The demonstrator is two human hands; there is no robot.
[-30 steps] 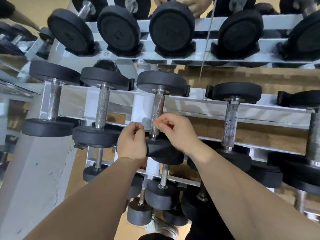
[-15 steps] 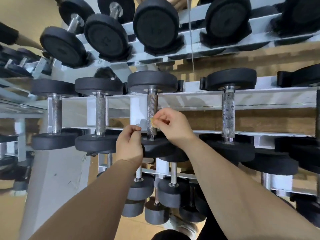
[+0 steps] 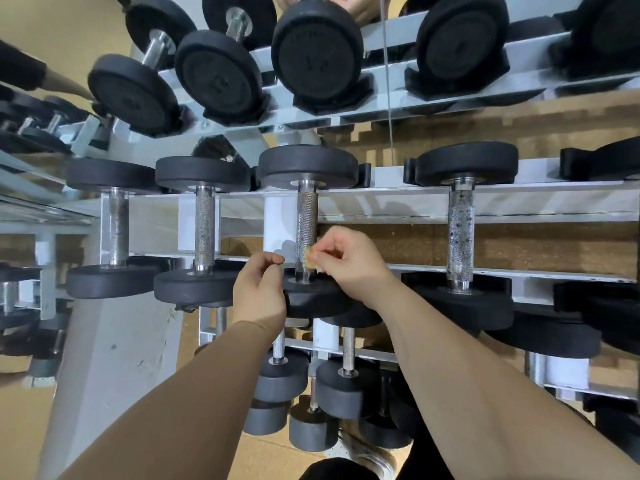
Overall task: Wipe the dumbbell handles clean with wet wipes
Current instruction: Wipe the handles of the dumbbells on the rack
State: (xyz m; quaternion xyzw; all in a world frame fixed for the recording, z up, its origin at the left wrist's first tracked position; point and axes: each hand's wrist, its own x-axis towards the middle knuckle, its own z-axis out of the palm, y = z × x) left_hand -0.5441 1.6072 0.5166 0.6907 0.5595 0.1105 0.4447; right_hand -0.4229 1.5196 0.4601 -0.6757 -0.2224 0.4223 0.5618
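R hand (image 3: pixel 349 261) pinches tan wipe (image 3: pixel 310 258), prob., at handle (image 3: pixel 307 216) base, L hand (image 3: pixel 259 292) curled empty

A pale grey metal rack (image 3: pixel 381 199) stands in tiers over a tan floor (image 3: pixel 20 438).

Bright, even light; soft shadows on the grey metal rack rails (image 3: pixel 381 202). Wide-angle bend warps black round dumbbell heads (image 3: pixel 135 95) at my view's edges; far left smeared.

The tan scrap (image 3: pixel 309 260) pinched by the fingers (image 3: pixel 327 250) of the right hand (image 3: pixel 351 265) is mostly hidden — too small to identify.
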